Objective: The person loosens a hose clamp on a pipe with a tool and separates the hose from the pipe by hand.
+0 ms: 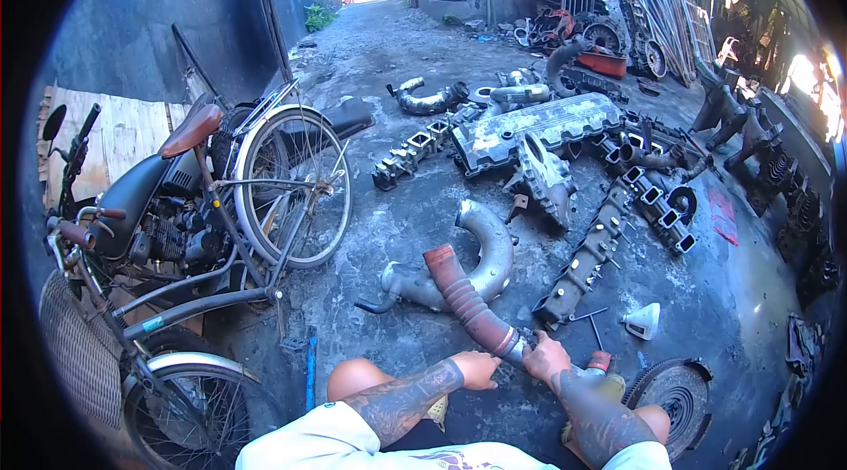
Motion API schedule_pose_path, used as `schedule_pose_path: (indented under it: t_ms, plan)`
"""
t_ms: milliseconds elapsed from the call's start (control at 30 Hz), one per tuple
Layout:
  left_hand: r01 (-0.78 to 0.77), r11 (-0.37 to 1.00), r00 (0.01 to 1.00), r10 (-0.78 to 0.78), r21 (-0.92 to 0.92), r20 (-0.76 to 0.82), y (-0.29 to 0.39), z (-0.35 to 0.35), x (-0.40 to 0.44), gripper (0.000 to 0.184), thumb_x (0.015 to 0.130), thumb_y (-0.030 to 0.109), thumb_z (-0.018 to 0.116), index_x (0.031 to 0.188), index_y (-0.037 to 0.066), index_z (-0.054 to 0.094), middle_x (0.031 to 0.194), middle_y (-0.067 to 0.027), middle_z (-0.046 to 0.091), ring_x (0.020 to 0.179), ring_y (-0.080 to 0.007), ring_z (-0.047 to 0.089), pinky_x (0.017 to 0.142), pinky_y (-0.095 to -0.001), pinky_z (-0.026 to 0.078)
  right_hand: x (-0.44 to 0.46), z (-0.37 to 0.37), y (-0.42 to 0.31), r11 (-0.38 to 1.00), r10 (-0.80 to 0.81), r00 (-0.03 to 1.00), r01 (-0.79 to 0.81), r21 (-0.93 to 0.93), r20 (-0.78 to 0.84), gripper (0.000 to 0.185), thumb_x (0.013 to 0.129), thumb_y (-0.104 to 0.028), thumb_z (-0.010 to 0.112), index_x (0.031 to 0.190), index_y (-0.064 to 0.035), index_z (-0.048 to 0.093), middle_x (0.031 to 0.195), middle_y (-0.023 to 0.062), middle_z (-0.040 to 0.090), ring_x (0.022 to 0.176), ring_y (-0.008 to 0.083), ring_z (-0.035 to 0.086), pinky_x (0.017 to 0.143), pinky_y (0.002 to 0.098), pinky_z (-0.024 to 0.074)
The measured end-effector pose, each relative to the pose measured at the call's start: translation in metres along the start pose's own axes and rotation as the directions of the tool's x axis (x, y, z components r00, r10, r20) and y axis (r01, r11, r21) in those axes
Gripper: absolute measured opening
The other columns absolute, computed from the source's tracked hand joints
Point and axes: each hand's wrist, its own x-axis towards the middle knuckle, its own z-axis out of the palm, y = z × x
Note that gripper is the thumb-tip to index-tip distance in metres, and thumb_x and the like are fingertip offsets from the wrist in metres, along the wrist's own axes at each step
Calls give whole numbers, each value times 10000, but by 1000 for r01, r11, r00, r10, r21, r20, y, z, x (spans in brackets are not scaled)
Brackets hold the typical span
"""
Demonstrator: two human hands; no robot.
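My right hand is closed around the metal pipe joined to the lower end of a red ribbed hose. Close to that joint, my left hand has its fingers curled in; whatever it holds, if anything, is hidden. The hose slants up and left across a curved grey metal pipe on the ground. A T-handle wrench lies beyond my right hand, beside a white funnel-shaped piece. A short red hose end shows just right of the same hand.
Dirty manifolds, a long ribbed engine cover and a metal housing lie ahead. At left stand a bicycle and a motorcycle. A round toothed plate is near my right knee. More parts line the right wall.
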Motion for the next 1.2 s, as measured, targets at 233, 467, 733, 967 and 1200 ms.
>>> schedule_pose_path:
  t_ms: [233,467,733,967,1200]
  plan:
    - [-9,1000,1000,9,9,18,1,3,4,695,999,391,733,1555,20,540,1454,-242,663,1351,-425,640,1155,-515,504,0,0,2,1000,-14,1000,14,-4,-11,642,979,-418,673,1535,-107,599,1254,263,769,1214,431,729,1079,501,556]
    - [-4,1000,1000,3,5,30,0,3,6,711,998,415,728,1557,18,538,1459,-239,656,1350,-425,637,1150,-516,505,-3,-3,1,1000,-29,1000,29,-2,0,614,979,-413,667,1517,-120,622,1251,266,768,1208,436,729,1079,505,555]
    - [-9,1000,1000,9,-3,23,-1,2,4,701,999,414,726,1548,18,545,1451,-243,659,1356,-423,632,1152,-518,503,-3,-3,0,999,-45,999,45,10,-6,601,973,-405,669,1494,-106,642,1222,274,773,1190,440,735,1077,502,555]
    - [-3,1000,1000,4,-6,23,0,0,2,703,999,415,726,1552,20,544,1455,-238,659,1360,-421,630,1154,-516,502,-4,-4,0,999,-41,999,41,9,-6,603,972,-407,669,1495,-108,642,1225,271,773,1192,439,735,1080,501,555]
    - [-14,1000,1000,13,6,12,-2,5,5,707,1000,418,724,1555,22,541,1453,-241,659,1359,-424,631,1152,-517,504,-2,-2,2,999,-50,999,50,-1,-6,602,976,-415,663,1499,-116,642,1229,265,775,1192,439,736,1076,505,559]
